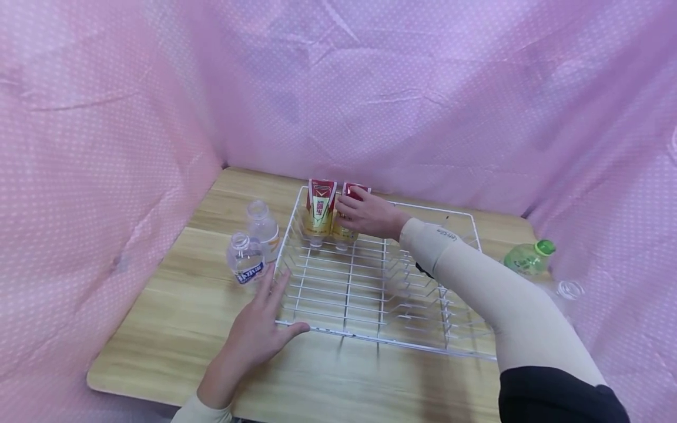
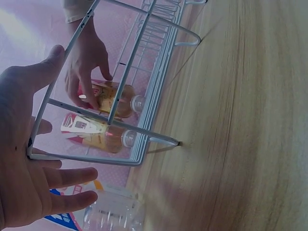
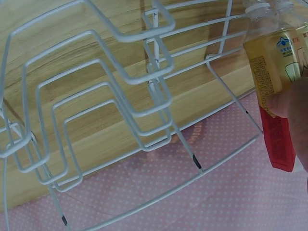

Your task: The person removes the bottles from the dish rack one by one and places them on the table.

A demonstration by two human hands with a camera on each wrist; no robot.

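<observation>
A white wire dish rack (image 1: 344, 333) stands on the table. Near its back left, two capless bottles with red and yellow labels stand upside down, side by side, mouths on the rack floor. My right hand (image 1: 370, 215) holds the right one, the red-and-yellow bottle (image 3: 269, 72), partly covering it. The other red-and-yellow bottle (image 1: 319, 208) stands free of the hand. At the rack's front left corner, my left hand (image 1: 254, 338) rests against the rail with straight, spread fingers and thumb (image 2: 52, 62) along the wire.
Two clear bottles stand left of the rack, one blue-labelled bottle (image 1: 246, 261) near my left fingertips and one taller bottle (image 1: 262, 230) behind. To the right are a green bottle (image 1: 527, 258) and a clear bottle (image 1: 568, 291), partly behind my right arm. A pink dotted curtain (image 1: 370, 106) surrounds the table.
</observation>
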